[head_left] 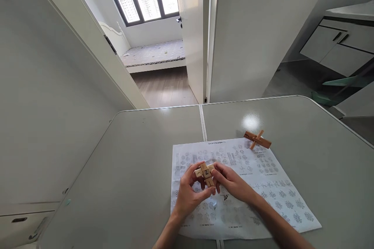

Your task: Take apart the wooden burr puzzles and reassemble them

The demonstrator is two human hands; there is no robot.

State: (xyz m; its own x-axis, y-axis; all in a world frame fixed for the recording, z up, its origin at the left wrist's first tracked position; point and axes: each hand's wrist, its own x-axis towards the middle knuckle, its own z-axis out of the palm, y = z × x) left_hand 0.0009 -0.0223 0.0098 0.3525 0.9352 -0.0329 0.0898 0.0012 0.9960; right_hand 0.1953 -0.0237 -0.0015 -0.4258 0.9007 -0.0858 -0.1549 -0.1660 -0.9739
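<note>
Just above a printed sheet, both hands grip one wooden burr puzzle [207, 172] made of interlocking pale bars, with a "2" on the face toward me. My left hand [190, 190] has its fingers and thumb closed around the puzzle's left and lower sides. From the right, my right hand [229, 181] pinches its right bar between thumb and fingers. Some fingertips behind the puzzle are hidden. The instruction sheet [245, 210] lies under the hands, covered with rows of small diagrams. Crossed brown wooden pieces [257, 139] rest on the sheet's far right corner.
The grey table [140, 171] has a raised pale rim and a centre seam. Beyond its far edge an open door [191, 35] leads to a room with a bed [154, 54] and a window. White cabinets [336, 46] stand at the far right.
</note>
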